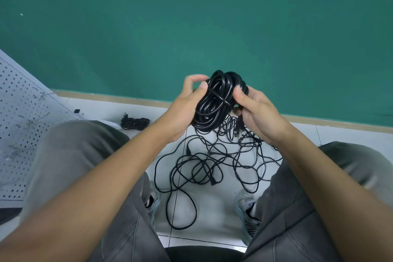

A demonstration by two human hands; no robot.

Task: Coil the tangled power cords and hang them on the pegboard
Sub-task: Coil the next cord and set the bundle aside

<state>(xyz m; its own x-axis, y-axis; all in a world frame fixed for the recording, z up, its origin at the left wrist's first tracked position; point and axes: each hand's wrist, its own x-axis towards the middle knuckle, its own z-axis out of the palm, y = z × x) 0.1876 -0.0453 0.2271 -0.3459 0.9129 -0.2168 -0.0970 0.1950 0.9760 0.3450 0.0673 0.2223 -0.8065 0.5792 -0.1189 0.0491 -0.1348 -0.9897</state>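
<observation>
Between the person's knees, tangled cords [214, 161] sprawl on the white tile floor [212, 208]. Above them, the left hand [180, 110] and right hand [255, 112] both grip a black coiled cord [214, 102], and farther left a bundled cord [135, 123] lies beside the leaning pegboard [21, 112].

A bare workroom or storage corner, seemingly: a plain green wall [191, 17] at twelve o'clock, white floor tiles [214, 208] underfoot, and a scuffed white metal pegboard [19, 117] leaning at nine o'clock.
</observation>
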